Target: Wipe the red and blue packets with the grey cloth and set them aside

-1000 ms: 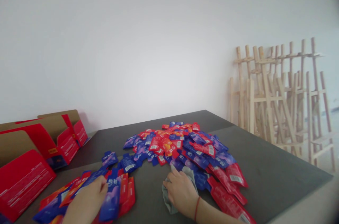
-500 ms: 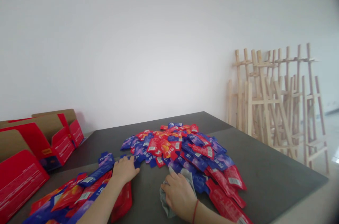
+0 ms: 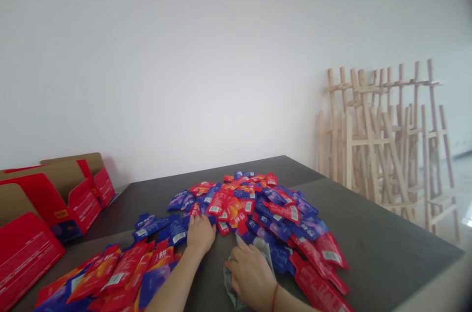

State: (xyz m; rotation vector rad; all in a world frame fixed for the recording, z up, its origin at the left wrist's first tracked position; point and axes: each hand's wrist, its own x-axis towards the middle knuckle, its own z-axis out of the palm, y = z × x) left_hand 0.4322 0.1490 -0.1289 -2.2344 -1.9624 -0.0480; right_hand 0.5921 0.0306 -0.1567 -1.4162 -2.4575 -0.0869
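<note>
My left hand (image 3: 201, 234) reaches to the near left edge of a pile of red and blue spouted pouches (image 3: 236, 206). Its fingers point forward, spread over the pouches, and the fingertips are partly lost among them. A grey-green cloth (image 3: 231, 285) is bunched under my right hand (image 3: 252, 270), whose fingers curl over it on the table beside the pile's near edge. Blue pouches (image 3: 179, 230) lie just left of my left hand. A second group of red, orange and blue pouches (image 3: 123, 270) lies nearer me, partly covered by my left forearm.
Red cardboard boxes (image 3: 79, 209) with brown insides stand open along the left of the dark table (image 3: 368, 238). Wooden easels (image 3: 368, 140) lean together at the right, beyond the table's edge. A white wall (image 3: 206, 66) rises behind the table.
My left hand has moved right, from the blue pouches at the left to the pile's edge. Blue pouches now show where it was. My right hand stays on the cloth, almost still.
</note>
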